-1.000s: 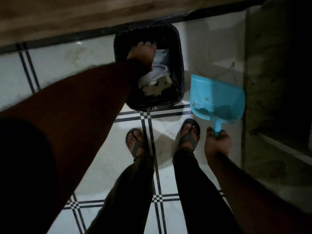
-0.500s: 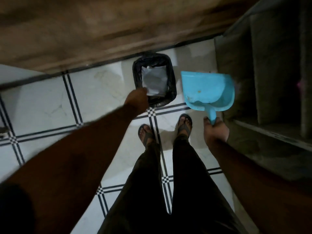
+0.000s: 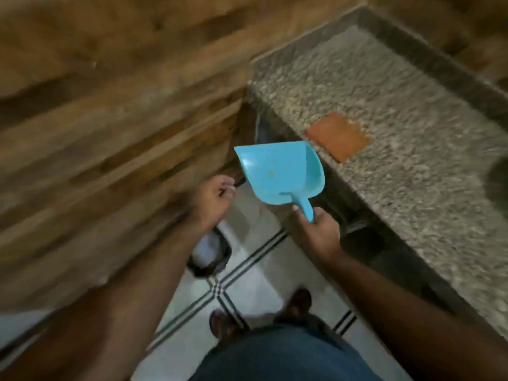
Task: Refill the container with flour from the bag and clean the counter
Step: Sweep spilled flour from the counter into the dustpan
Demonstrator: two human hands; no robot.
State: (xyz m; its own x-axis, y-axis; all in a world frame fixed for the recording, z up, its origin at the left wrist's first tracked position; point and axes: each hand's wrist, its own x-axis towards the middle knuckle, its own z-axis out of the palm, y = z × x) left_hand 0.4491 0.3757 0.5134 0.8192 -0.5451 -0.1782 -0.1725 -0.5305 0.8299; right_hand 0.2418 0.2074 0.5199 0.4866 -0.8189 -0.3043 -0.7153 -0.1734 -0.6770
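My right hand (image 3: 316,232) grips the handle of a light blue dustpan (image 3: 280,174), held up level beside the granite counter's (image 3: 384,105) front edge. The pan looks almost bare, with a small speck inside. My left hand (image 3: 214,199) hangs in front of the wooden wall panel with its fingers curled; motion blur hides whether anything is in it. Below my left forearm, a black lined bin (image 3: 211,257) with a whitish bag inside stands on the floor. An orange cloth (image 3: 338,136) lies flat on the counter near its edge.
A wood-grain panel (image 3: 110,133) fills the left side. White floor tiles with dark stripe lines (image 3: 247,259) run between panel and counter. My sandalled feet (image 3: 299,301) stand near the bin. Dark open shelves (image 3: 384,257) sit under the counter.
I have straightened up: the view rose from the floor to the counter. My left hand left the bin and lifted. My right hand raised the dustpan to counter height.
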